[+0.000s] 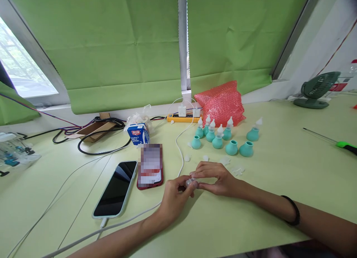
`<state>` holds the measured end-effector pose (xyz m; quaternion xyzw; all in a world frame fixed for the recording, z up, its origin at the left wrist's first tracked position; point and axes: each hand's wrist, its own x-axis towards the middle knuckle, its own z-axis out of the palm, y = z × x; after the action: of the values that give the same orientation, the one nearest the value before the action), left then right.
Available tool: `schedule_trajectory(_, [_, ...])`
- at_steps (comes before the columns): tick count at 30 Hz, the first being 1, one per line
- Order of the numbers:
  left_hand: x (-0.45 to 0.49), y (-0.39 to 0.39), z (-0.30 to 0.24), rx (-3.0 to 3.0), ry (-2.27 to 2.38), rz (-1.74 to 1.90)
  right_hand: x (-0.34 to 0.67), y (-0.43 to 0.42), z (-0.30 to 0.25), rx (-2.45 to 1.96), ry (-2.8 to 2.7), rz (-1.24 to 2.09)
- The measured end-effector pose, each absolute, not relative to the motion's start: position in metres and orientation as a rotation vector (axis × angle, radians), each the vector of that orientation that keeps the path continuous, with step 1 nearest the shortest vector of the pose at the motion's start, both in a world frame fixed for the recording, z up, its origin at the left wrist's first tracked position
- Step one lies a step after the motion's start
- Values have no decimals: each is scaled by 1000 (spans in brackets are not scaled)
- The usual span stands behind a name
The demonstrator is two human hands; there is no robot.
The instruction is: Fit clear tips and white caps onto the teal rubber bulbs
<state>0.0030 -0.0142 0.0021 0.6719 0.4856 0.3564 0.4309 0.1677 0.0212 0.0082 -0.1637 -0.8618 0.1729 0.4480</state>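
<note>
My left hand (175,195) and my right hand (216,178) meet low over the pale green table (279,183), both pinching one small clear plastic piece (192,182) between the fingertips. Just beyond them lie a few loose clear caps (236,170) and small clear bits (187,158). Further back stands a cluster of several teal rubber bulbs (223,139); some carry clear nozzle tips, three are bare. A black band sits on my right wrist.
Two phones lie left of my hands: a dark-screened one (116,189) on a white cable and a red-cased one (150,165). Behind are a milk carton (138,133), yellow power strip (182,118), red bubble-wrap bag (221,102), black cables, green fan (316,90), and a green-handled tool (334,141).
</note>
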Motion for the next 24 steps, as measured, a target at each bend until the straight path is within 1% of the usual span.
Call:
schedule_trajectory(9, [3,-15,5,1651,1172,945,168,15,7,-652,-2109,457])
schedule_trajectory(18, [2,-15,2,1671,1165,964,170,15,10,-577,-2212,407])
schedule_trajectory(24, [3,-16,4,1678,1162,970,170,16,6,-542,-2205,302])
